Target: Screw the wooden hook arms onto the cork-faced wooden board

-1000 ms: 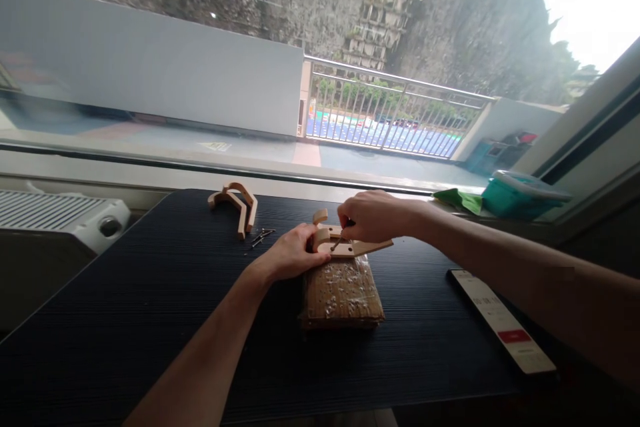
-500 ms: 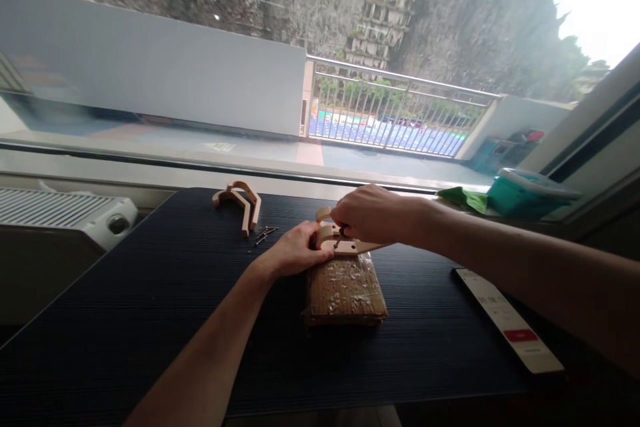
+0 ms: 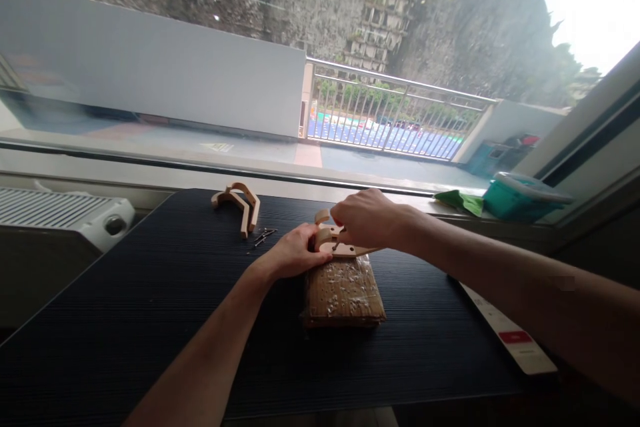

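The right hand (image 3: pixel 367 219) has dipped, its forearm (image 3: pixel 465 247) now covering the phone's (image 3: pixel 523 352) upper end. On the taped cardboard block (image 3: pixel 345 293), the left hand (image 3: pixel 293 252) clasps the hooked wooden piece (image 3: pixel 341 251); the right grips a thin tool (image 3: pixel 335 247). The phone's print is too blurred to read.

Indoor room, whether home or office unclear: a dark worktop (image 3: pixel 150 307) beside a broad window (image 3: pixel 240 87), a white slatted unit (image 3: pixel 55 217) to the left, and outside a walkway (image 3: pixel 265 148), a metal railing (image 3: pixel 403 107) and a rocky slope (image 3: pixel 290 7)
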Demonstrator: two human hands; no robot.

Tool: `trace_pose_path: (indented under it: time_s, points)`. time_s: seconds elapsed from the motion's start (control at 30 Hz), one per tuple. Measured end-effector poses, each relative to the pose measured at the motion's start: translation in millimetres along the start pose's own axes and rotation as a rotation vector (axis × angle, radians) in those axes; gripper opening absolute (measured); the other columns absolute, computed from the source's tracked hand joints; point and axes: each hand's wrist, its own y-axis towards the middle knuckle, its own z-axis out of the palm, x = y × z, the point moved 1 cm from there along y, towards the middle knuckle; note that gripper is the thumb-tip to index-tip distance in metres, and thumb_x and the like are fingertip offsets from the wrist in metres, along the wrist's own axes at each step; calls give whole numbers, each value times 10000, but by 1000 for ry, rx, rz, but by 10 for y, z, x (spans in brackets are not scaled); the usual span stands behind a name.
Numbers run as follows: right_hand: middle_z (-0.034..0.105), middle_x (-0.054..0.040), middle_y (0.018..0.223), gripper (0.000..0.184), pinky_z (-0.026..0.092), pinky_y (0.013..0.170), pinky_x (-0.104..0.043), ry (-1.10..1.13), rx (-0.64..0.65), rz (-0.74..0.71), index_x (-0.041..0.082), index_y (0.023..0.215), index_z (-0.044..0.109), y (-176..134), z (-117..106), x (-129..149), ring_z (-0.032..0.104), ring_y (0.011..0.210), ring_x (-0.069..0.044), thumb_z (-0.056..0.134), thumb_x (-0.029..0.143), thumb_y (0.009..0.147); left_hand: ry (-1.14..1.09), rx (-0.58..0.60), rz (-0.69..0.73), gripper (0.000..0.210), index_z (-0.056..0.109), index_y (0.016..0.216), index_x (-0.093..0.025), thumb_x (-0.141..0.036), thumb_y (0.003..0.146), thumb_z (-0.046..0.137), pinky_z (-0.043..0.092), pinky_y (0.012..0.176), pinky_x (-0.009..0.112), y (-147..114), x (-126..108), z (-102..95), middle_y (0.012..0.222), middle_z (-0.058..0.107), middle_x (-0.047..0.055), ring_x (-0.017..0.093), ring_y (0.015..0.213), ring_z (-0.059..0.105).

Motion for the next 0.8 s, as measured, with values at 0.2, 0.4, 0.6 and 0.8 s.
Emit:
trace_pose_path:
  time_s: [0.2, 0.4, 0.6, 0.8]
  points:
    - [672, -98, 896, 227, 334, 567, -272, -113, 41, -157, 143, 847, 663, -111, -139, 195, 598, 804, -189, 459, 58, 796, 41, -23, 4, 265, 558, 787, -169, -398, 665, 614, 407, 608, 240, -14, -14, -16, 769, 565, 9, 154, 715, 522]
    - [643, -89, 792, 168, 330, 566, -281, 153, 112, -77, 125, 811, 673, 153, 21, -137, 534, 677, -157, 549, 203, 729, 10, -3, -2, 295, 597, 887, -178, -378, 672, 625, 438, 677, 260, 17, 20, -4, 855, 605, 25, 171, 781, 558]
    - [553, 2, 601, 279, 325, 484, -237, 576, 498, 98, 136, 731, 642, 115, 249, -517, 390, 465, -71, 483, 360, 785, -62, 38, -14, 417, 585, 1034, -160, -356, 669, 636, 460, 736, 280, 5, -32, -9, 935, 622, 50, 197, 854, 587]
    - [582, -13, 638, 355, 332, 502, -240, 792, -120, 328, 160, 780, 618, -560, 695, -628, 463, 529, -103, 414, 448, 811, -119, 106, 1, 456, 590, 1077, -164, -331, 657, 644, 470, 770, 275, -50, -116, -66, 981, 615, 51, 208, 906, 585]
